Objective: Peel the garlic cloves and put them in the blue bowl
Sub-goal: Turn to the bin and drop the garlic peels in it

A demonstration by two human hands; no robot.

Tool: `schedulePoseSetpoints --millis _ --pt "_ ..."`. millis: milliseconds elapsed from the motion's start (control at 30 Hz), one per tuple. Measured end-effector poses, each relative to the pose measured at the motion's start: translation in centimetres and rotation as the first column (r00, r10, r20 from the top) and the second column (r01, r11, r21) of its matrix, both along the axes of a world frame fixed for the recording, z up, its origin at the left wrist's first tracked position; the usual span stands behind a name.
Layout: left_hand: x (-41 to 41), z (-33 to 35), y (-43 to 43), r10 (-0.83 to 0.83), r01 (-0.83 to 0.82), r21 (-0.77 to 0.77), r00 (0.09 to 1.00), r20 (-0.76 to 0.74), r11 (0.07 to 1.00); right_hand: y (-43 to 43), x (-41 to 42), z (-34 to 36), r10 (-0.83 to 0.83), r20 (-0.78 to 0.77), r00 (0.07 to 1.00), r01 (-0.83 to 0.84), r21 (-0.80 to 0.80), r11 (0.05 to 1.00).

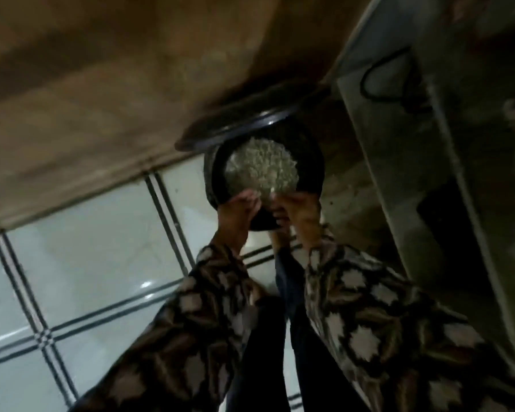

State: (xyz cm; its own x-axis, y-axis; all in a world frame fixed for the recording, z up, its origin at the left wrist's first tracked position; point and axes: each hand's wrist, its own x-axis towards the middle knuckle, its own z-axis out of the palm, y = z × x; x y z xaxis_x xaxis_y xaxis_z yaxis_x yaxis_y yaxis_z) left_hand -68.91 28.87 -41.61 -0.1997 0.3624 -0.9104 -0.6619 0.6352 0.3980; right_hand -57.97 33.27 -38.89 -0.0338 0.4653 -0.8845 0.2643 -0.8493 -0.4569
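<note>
Saw left hand (238, 208) and right hand (298, 208) meeting at near rim of dark bowl (217, 173); pale garlic heap (262, 165) just beyond fingertips. Grip: couldn't tell, blurred.

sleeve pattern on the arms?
Sleeves: dark brown-black with pale leaf-like blotches; the head view, the only one, shows it.
</note>
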Motion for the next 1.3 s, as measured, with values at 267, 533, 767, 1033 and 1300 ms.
schedulePoseSetpoints --millis 267,533,767,1033,1300 --pt "-0.4 -1.5 0.8 -0.159 0.100 -0.153 0.877 -0.454 0.983 1.2 -1.1 -2.5 -0.037 -0.065 0.997 0.036 -0.016 0.999" --pt "-0.1 -0.2 0.6 -0.246 0.216 -0.128 0.710 -0.660 0.968 1.3 -1.3 -1.7 0.021 0.005 1.000 -0.022 0.086 0.996" --pt "0.4 0.1 -0.5 -0.289 0.299 -0.122 0.617 -0.732 0.946 -0.1 -1.3 -1.6 -0.017 0.010 1.000 0.016 0.167 0.986" --pt "2.0 9.1 -2.6 -0.212 0.371 0.057 0.642 -0.737 0.927 -2.5 -0.2 7.7 -0.126 -0.056 0.990 0.136 0.247 0.959" --pt "11.2 28.4 -6.0 -0.112 0.489 0.362 0.702 -0.704 0.794 -9.4 11.6 28.1 -0.179 -0.161 0.971 0.240 0.600 0.763"
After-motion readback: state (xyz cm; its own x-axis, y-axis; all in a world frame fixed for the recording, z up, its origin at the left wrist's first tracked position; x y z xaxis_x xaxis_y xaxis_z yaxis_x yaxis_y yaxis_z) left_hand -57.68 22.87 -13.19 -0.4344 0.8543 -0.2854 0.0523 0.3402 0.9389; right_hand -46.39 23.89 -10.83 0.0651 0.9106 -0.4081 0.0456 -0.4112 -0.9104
